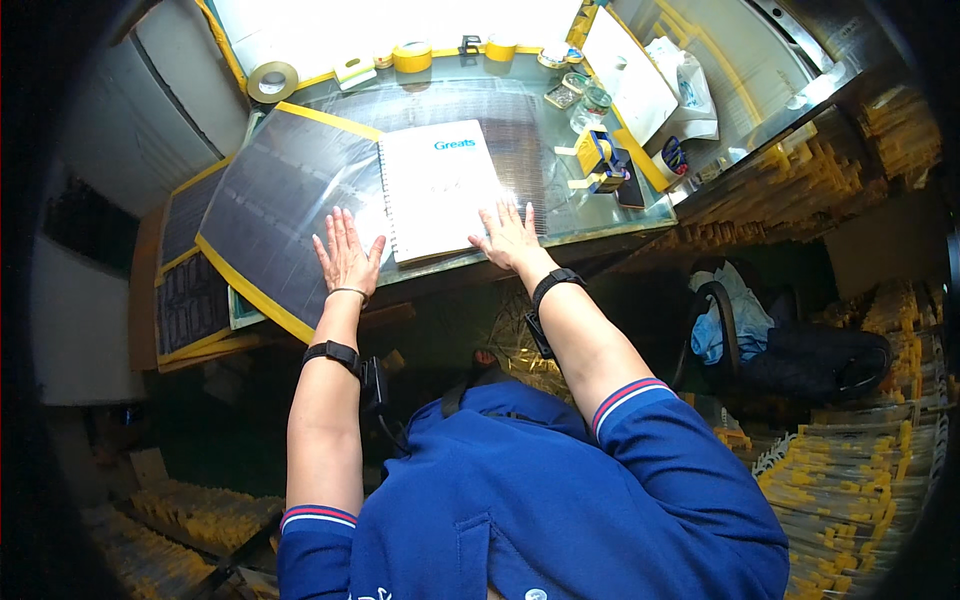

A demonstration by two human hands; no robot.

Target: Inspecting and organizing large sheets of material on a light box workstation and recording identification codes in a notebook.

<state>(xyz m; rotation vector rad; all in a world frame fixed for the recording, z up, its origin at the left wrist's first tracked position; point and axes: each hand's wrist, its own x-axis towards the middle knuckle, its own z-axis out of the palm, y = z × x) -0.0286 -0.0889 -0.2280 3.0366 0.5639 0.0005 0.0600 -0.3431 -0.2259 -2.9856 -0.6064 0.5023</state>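
Observation:
A white spiral-bound notebook (440, 190) lies closed on the glass-topped table (640, 222), its coil along the left side. My left hand (347, 255) rests flat with fingers spread on a dark film sheet edged in yellow tape (285, 180), just left of the notebook's coil. Over the notebook's lower right corner, my right hand (508, 238) lies with its fingers spread, partly on the cover and partly on the table. Neither hand holds anything. Black straps circle both wrists.
Tape rolls (412, 57) line the back edge. At the right stand a yellow tape dispenser (600, 158), glass jars (592, 103) and a pen cup (672, 160). Behind my right arm is a chair (722, 315) with a blue cloth. Stacks of yellow-edged pieces (850, 490) fill the lower right.

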